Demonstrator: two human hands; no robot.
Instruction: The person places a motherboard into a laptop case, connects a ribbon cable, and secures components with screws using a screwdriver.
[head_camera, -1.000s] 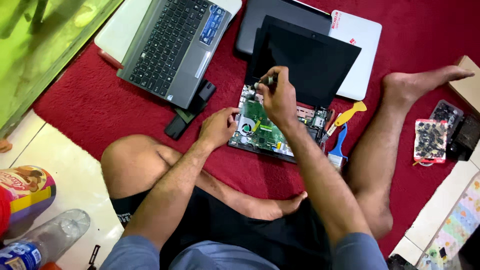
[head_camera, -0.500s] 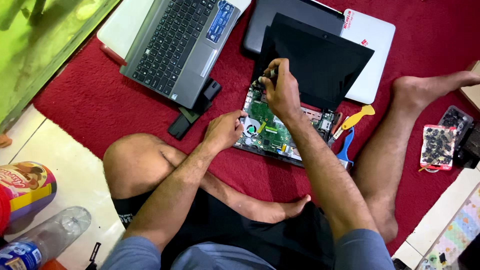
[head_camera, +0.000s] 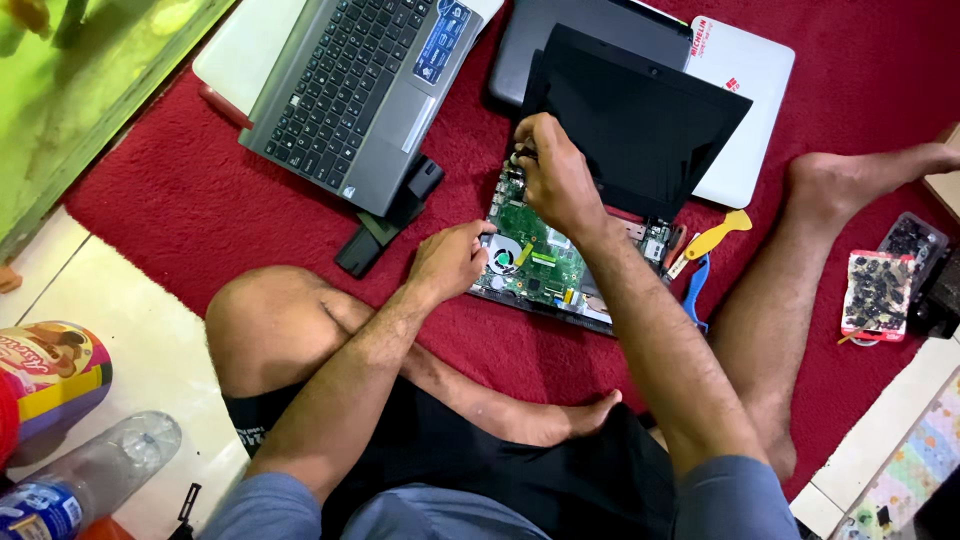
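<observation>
An opened laptop lies on the red carpet (head_camera: 180, 190) with its green circuit board (head_camera: 545, 265) and small fan (head_camera: 503, 257) exposed; its black screen (head_camera: 650, 120) is folded back. My right hand (head_camera: 555, 180) is at the board's far left corner by the hinge, fingers pinched around a small dark tool that is mostly hidden. My left hand (head_camera: 450, 262) rests curled on the left edge of the laptop's base, beside the fan.
A grey laptop (head_camera: 350, 90) lies far left, with a black battery (head_camera: 385, 225) by it. A dark laptop (head_camera: 600, 20) and a white one (head_camera: 745, 90) lie behind. Yellow (head_camera: 720, 235) and blue (head_camera: 697, 290) pry tools and a parts tray (head_camera: 878, 295) sit right. A bottle (head_camera: 90, 470) is near left.
My right hand has stayed at the hinge corner, shifting only slightly. The left hand keeps its place on the base edge. The view has drifted a little.
</observation>
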